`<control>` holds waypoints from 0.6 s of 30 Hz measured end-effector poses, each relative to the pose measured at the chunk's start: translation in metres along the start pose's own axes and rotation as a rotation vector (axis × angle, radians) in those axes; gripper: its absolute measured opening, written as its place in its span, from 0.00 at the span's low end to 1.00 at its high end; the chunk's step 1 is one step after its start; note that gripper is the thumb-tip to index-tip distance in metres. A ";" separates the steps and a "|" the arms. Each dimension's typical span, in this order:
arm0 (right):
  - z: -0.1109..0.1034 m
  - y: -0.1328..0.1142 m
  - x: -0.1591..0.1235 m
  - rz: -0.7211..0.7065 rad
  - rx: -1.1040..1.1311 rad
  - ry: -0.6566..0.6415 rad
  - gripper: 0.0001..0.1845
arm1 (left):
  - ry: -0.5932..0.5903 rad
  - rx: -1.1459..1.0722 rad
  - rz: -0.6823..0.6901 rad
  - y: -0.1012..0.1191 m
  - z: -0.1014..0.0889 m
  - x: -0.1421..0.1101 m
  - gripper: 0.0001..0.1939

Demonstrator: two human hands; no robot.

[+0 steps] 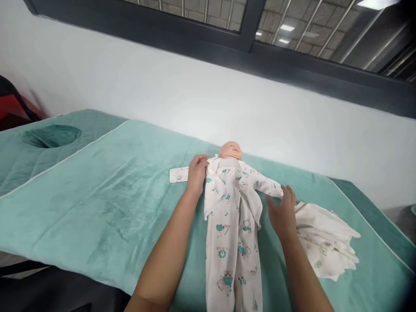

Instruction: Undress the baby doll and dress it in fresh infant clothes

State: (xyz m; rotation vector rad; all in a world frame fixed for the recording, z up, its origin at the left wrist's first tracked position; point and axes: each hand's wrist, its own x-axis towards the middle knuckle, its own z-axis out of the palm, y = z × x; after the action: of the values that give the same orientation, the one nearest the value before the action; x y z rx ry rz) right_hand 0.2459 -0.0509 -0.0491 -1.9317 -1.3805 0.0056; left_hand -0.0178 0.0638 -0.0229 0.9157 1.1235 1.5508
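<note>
Because the doll's (230, 150) shirt (214, 184) looks soft, its cuff (278, 191) suits holding; left hand (196, 174) at shoulder (212, 164), right hand (282, 214) at cuff, grips unclear.

Bed (107, 186): green plush cover, creased left of centre; quilted section at left end, with a sunken round opening (52, 136); white piping (66, 157) divides it from the main surface. Darker green band at right end, also edged in pale piping. Doll (231, 150) on its back near the middle, head by the far edge. White printed top (212, 186), sleeves spread to both sides; matching trousers (224, 251) extend beyond the near frame edge. Right of these: white cloth (325, 240), crumpled, faint print.
</note>
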 end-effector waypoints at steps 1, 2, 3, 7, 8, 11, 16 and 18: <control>0.003 -0.018 0.008 -0.054 0.061 -0.027 0.33 | 0.018 -0.053 -0.052 0.001 -0.004 0.004 0.12; 0.006 -0.036 0.017 -0.071 0.121 -0.088 0.29 | 0.032 -0.072 -0.084 0.001 -0.009 0.008 0.12; 0.011 -0.055 0.027 -0.053 0.156 -0.168 0.26 | 0.051 -0.061 -0.095 0.001 -0.013 0.012 0.12; 0.029 -0.107 0.062 -0.057 -0.125 -0.382 0.24 | 0.198 0.136 -0.022 -0.006 -0.032 0.028 0.11; 0.033 -0.111 0.067 -0.060 -0.184 -0.404 0.23 | 0.240 0.208 0.023 -0.007 -0.036 0.031 0.11; 0.041 -0.105 0.077 -0.088 -0.170 -0.451 0.21 | 0.362 0.502 0.239 -0.011 -0.037 0.031 0.09; 0.055 -0.078 0.082 -0.080 0.063 -0.400 0.14 | 0.184 0.963 0.671 -0.022 -0.007 0.010 0.13; 0.062 -0.071 0.084 -0.046 0.189 -0.369 0.12 | -0.031 1.000 0.709 -0.029 0.003 0.006 0.15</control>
State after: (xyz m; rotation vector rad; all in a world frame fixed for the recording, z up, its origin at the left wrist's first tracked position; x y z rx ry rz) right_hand 0.1986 0.0618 -0.0199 -1.7982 -1.5975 0.4751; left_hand -0.0088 0.0728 -0.0497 2.1754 1.6940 1.4351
